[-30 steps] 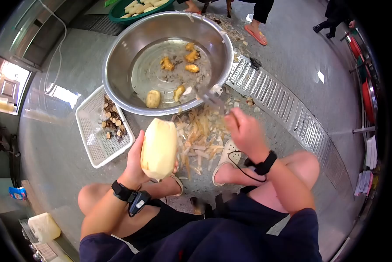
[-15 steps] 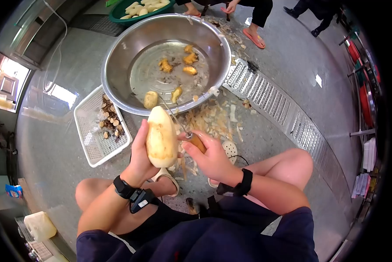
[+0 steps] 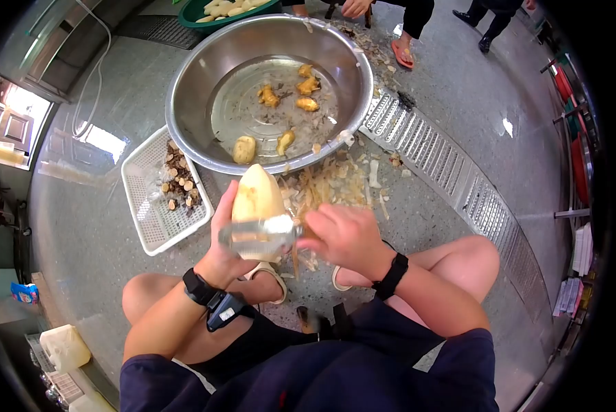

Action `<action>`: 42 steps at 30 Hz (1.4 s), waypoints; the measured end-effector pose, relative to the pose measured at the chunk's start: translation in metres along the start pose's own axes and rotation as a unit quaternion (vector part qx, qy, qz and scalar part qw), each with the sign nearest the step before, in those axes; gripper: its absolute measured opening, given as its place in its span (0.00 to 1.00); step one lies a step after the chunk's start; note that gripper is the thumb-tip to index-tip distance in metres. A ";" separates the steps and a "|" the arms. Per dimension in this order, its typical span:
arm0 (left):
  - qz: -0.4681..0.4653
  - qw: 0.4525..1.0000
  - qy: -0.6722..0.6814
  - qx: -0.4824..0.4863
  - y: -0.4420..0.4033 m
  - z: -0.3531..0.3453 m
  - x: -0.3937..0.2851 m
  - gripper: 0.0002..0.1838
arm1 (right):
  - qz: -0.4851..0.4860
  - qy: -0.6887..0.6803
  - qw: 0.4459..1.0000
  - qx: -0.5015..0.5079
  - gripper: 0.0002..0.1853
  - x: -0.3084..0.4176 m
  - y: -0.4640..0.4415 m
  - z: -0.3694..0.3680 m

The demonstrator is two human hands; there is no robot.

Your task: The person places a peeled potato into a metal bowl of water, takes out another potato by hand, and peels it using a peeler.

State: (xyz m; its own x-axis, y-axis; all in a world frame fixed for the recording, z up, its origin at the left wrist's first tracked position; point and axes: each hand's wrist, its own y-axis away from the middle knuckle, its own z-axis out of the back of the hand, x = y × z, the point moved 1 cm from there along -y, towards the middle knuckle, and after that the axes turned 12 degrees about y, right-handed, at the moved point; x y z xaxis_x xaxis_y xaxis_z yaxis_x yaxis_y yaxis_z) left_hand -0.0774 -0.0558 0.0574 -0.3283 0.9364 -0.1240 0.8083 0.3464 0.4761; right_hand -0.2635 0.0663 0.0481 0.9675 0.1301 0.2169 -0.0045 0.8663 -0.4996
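In my left hand (image 3: 222, 237) is a thick, pale lotus root (image 3: 258, 192), mostly peeled, held upright with its tapered end toward the basin. The fingers wrap its left side and underside. My right hand (image 3: 346, 232) grips the handle of a peeling knife (image 3: 260, 237); its broad metal blade, blurred by motion, lies across the lower part of the root. Beyond both hands stands a large steel basin (image 3: 184, 147). Shallow water, a stubby yellowish root piece (image 3: 244, 149) and several knobbly yellow-brown pieces (image 3: 268, 95) are in it.
Left of the basin, a white basket (image 3: 138, 206) holds dark scraps and round cut ends. Peelings (image 3: 335, 182) litter the floor below the basin. A metal drain grate (image 3: 445, 161) runs to the right. A green tub (image 3: 192, 20) holds pale roots near another person's foot (image 3: 404, 51).
My right hand has moved slightly right and turned the knife, so its blade now crosses the lower root instead of pointing up toward the basin. My left hand keeps its hold.
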 end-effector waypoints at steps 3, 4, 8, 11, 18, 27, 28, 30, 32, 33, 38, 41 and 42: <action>0.043 0.992 -0.030 0.110 0.002 0.010 0.003 0.40 | -0.184 -0.021 0.982 0.039 0.16 -0.044 -0.003 -0.012; 0.041 0.997 0.005 0.067 0.008 0.003 0.009 0.41 | -0.272 -0.035 0.960 0.061 0.17 -0.055 -0.004 -0.012; 0.026 0.997 -0.024 0.071 -0.001 0.015 -0.005 0.44 | -0.267 -0.101 0.958 0.003 0.16 -0.046 -0.003 0.000; -0.038 0.997 -0.054 0.043 -0.003 0.013 -0.004 0.42 | -0.197 -0.125 0.972 0.033 0.16 -0.017 0.003 0.009; -0.082 0.995 -0.006 -0.053 -0.004 0.012 0.005 0.38 | 0.012 -0.063 0.997 0.043 0.17 0.016 0.008 0.011; -0.020 0.999 0.006 -0.041 -0.003 0.012 0.005 0.39 | -0.028 -0.027 0.997 0.070 0.19 0.006 0.003 0.010; -0.007 1.000 -0.011 -0.017 -0.001 0.011 0.007 0.40 | -0.053 -0.021 0.996 0.068 0.19 0.002 0.001 0.008; 0.006 1.000 -0.006 0.015 0.001 0.009 0.008 0.40 | -0.054 -0.015 0.996 0.073 0.19 0.001 -0.001 0.008; 0.011 1.000 -0.007 0.011 -0.002 0.010 0.007 0.39 | -0.056 -0.015 0.996 0.071 0.18 -0.002 -0.004 0.009; 0.013 1.000 -0.008 0.008 -0.003 0.011 0.006 0.39 | -0.058 -0.021 0.996 0.066 0.18 -0.002 -0.005 0.007; 0.009 0.997 -0.068 0.041 0.001 0.023 0.004 0.38 | -0.298 -0.025 0.951 0.081 0.16 -0.046 -0.007 0.004; -0.012 0.999 -0.038 0.017 -0.002 0.024 0.000 0.39 | -0.241 -0.046 0.969 -0.011 0.15 -0.051 -0.009 0.019; -0.030 0.999 -0.037 0.013 -0.005 0.023 -0.001 0.39 | -0.235 -0.071 0.969 -0.003 0.14 -0.042 -0.009 0.019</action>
State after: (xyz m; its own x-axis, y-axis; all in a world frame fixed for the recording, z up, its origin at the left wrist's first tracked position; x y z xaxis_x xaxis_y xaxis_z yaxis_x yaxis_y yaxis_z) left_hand -0.0699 -0.0576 0.0357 -0.3405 0.9149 -0.2167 0.8012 0.4029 0.4424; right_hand -0.3090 0.0626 0.0593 0.8180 -0.2134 0.5342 0.4302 0.8434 -0.3219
